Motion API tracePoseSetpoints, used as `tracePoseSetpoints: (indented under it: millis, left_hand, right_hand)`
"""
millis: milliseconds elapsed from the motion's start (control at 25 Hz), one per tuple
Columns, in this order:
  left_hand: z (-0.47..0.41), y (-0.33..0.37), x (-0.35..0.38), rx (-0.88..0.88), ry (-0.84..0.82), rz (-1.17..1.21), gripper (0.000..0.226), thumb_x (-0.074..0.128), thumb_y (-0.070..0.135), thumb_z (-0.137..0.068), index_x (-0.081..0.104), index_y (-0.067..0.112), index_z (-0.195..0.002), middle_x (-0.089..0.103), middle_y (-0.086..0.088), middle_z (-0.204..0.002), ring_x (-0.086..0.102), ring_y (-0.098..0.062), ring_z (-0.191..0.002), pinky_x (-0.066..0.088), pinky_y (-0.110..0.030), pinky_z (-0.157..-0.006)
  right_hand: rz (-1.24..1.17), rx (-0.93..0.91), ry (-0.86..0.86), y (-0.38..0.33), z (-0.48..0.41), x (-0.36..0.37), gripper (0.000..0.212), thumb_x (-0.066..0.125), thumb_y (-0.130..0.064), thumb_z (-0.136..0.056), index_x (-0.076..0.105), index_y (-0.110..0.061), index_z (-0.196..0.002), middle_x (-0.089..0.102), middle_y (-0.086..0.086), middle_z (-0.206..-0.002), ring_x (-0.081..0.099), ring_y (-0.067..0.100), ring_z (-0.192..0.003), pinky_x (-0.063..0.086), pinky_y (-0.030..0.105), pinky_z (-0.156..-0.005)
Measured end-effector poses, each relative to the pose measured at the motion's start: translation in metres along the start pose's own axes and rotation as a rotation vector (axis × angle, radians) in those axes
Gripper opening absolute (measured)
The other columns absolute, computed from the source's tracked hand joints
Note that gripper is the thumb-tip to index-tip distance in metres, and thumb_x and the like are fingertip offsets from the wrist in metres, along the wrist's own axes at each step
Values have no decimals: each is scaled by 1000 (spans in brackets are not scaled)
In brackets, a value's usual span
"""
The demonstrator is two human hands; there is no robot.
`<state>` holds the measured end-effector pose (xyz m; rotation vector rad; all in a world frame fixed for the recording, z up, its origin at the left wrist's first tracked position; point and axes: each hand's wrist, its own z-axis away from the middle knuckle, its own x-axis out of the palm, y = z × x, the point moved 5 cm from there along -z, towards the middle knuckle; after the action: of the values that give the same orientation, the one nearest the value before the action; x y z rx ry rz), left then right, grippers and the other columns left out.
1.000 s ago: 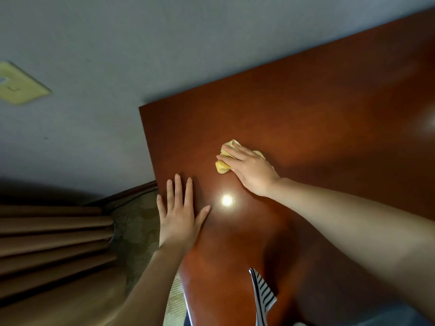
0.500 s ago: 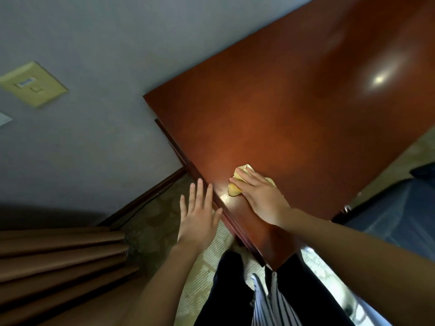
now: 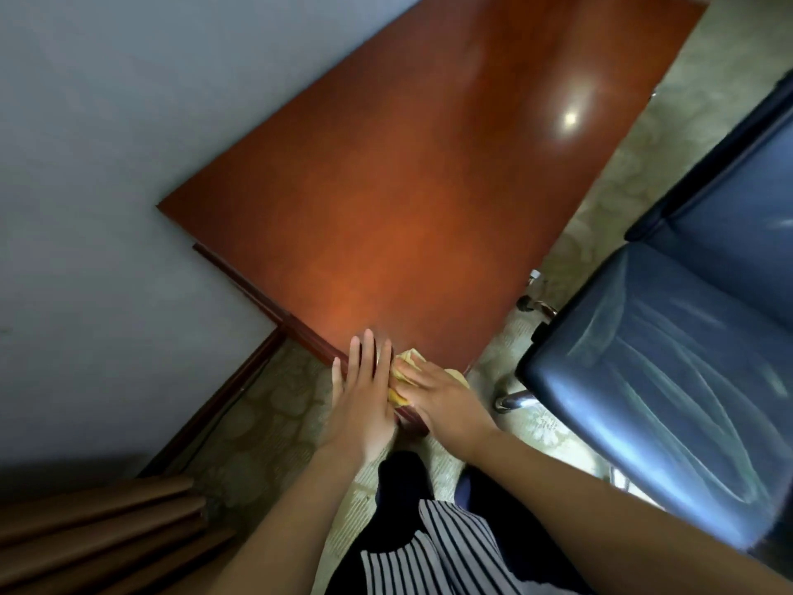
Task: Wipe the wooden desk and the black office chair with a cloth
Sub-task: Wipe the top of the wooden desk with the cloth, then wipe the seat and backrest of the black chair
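Note:
The glossy reddish-brown wooden desk (image 3: 429,208) runs from the middle of the view to the upper right, its near corner just in front of me. My right hand (image 3: 446,401) presses a crumpled yellow cloth (image 3: 407,363) flat onto that near corner, fingers straight over it. My left hand (image 3: 364,392) lies with straight fingers at the desk's left edge, right beside the cloth, partly past the edge. The dark leather office chair (image 3: 669,362) stands at the right, its seat facing me, apart from both hands.
A grey wall (image 3: 128,122) borders the desk on the left, with a dark wooden skirting (image 3: 223,392) below it. Brown curtain folds (image 3: 98,534) hang at the lower left. Patterned carpet (image 3: 274,418) lies underfoot. The chair's chrome base (image 3: 515,397) stands close to the desk corner.
My right hand has drawn the cloth back along the desk to its near corner. My left hand came back against the edge beside it. The view pulled back, bringing the chair in.

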<state>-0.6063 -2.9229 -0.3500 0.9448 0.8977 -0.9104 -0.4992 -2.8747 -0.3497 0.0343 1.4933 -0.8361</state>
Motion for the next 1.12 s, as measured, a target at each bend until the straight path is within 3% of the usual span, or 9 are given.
tracePoseSetpoints:
  millis: [240,360,480,600,760,840,960,1040,1120]
  left_hand:
    - [-1,65,5,54,-64,-102,78,39,18,-98,-20,20,-148,-36,-4,-151,-37,-23,-137,-20,-45,-113]
    - [-8,115,7,84,-69,-100,70,33,28,-101,-16,20,-150,-32,-3,-153,-35,-22,-138,-21,-42,-109]
    - [-25,172,4,121,-81,1,65,31,32,-102,-10,20,-151,-23,-1,-157,-21,-16,-144,-17,-37,-112]
    - [-43,229,-4,175,-88,136,62,33,34,-102,3,18,-153,3,0,-161,7,-13,-147,3,-37,-119]
    - [-61,307,-22,326,-142,367,61,43,36,-99,15,22,-152,19,5,-158,19,-10,-144,15,-23,-113]
    - [-65,347,-35,439,-207,484,64,50,34,-97,18,26,-152,21,9,-157,19,-5,-143,15,-22,-115]
    - [-67,402,-65,624,-232,718,55,59,13,-90,41,35,-137,46,11,-139,42,-3,-129,36,-28,-108]
    - [-67,428,-82,619,-344,937,51,57,6,-90,48,44,-122,59,14,-124,55,-3,-116,45,-17,-92]
    - [-68,449,-94,600,-458,1062,35,61,17,-88,56,39,-116,69,14,-107,62,0,-102,47,-11,-80]
  right_hand:
    - [-91,16,-74,44,48,-19,53,43,-2,-95,37,-23,-143,16,-9,-157,7,11,-145,12,23,-115]
    - [-272,186,-60,93,88,-37,44,38,-10,-100,39,-21,-143,29,-6,-152,23,10,-141,21,24,-114]
    - [-483,448,77,149,129,-70,35,40,-14,-99,53,-18,-131,63,-3,-106,57,7,-93,46,27,-91]
    - [-631,590,269,188,154,-114,19,42,-18,-99,60,-12,-95,54,0,-68,49,6,-57,47,35,-65]
    - [-937,709,597,218,178,-187,23,44,-24,-97,55,-11,-81,52,2,-64,51,12,-59,48,29,-52]
    - [-1070,718,733,223,190,-218,20,44,-27,-98,62,-22,-91,62,-2,-79,57,15,-73,49,32,-68]
    - [-1323,612,908,224,207,-254,29,42,-29,-100,59,-27,-123,64,-5,-109,59,13,-100,45,34,-93]
    - [-1402,543,1026,220,221,-275,27,39,-30,-101,61,-24,-115,65,0,-98,61,16,-93,49,34,-84]
    - [-1386,524,1129,215,234,-291,30,37,-34,-101,65,-25,-100,66,0,-86,63,16,-86,49,33,-78]
